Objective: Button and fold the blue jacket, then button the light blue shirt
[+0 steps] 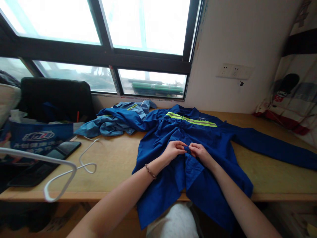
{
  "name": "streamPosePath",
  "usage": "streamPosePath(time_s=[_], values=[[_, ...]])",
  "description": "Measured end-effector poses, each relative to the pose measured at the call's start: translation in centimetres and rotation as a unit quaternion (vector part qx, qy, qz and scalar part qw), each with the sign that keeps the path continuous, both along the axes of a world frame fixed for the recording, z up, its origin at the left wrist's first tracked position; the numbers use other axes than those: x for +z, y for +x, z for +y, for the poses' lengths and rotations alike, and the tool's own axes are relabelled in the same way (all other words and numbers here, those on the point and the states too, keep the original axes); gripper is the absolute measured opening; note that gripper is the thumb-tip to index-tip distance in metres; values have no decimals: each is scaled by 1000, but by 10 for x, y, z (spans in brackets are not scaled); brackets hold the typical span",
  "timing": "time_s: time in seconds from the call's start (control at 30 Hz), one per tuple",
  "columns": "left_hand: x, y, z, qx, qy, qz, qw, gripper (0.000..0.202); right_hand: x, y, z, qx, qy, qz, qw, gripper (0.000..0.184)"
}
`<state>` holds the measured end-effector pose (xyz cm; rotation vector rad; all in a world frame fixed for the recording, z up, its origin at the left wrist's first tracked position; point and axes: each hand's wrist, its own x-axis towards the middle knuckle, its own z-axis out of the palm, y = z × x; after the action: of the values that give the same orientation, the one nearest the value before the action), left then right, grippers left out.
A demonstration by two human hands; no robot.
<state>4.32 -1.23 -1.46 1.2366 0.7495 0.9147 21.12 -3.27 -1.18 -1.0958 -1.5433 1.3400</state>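
A dark blue work jacket [213,142] with yellow-green reflective stripes lies spread on the wooden table [116,165], its hem hanging over the front edge. My left hand [174,148] and my right hand [199,151] meet at the jacket's front opening. Both pinch the fabric edges together at one spot. A beaded bracelet circles my left wrist.
A lighter blue garment [119,120] is bunched at the back left. A white plastic hanger [59,172] sticks in from the left beside a black phone [65,148] and a blue bag [37,137]. A black chair back stands under the window. A wall socket [234,71] is at the right.
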Motion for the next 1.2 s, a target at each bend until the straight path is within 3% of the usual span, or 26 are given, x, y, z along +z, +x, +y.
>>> streamPosePath(time_s=[0.3,0.47,0.6,0.73,0.83,1.03,1.2], values=[[4,6,-4,39,9,3,999,22,1,0,0,3,-76,78,994,28],[5,6,-4,69,28,16,997,19,-4,1,6,-13,-82,92,992,43],[3,4,-2,83,52,39,994,19,5,4,-1,25,-98,105,989,56],[-3,3,0,119,106,64,985,20,18,7,-11,99,-103,91,986,40],[-7,3,2,154,125,84,977,20,22,9,-14,117,-125,85,982,30],[-9,5,7,161,51,61,984,20,23,24,-13,66,-131,167,975,20],[-9,6,10,149,18,49,988,21,15,33,-9,-28,-139,192,971,18]])
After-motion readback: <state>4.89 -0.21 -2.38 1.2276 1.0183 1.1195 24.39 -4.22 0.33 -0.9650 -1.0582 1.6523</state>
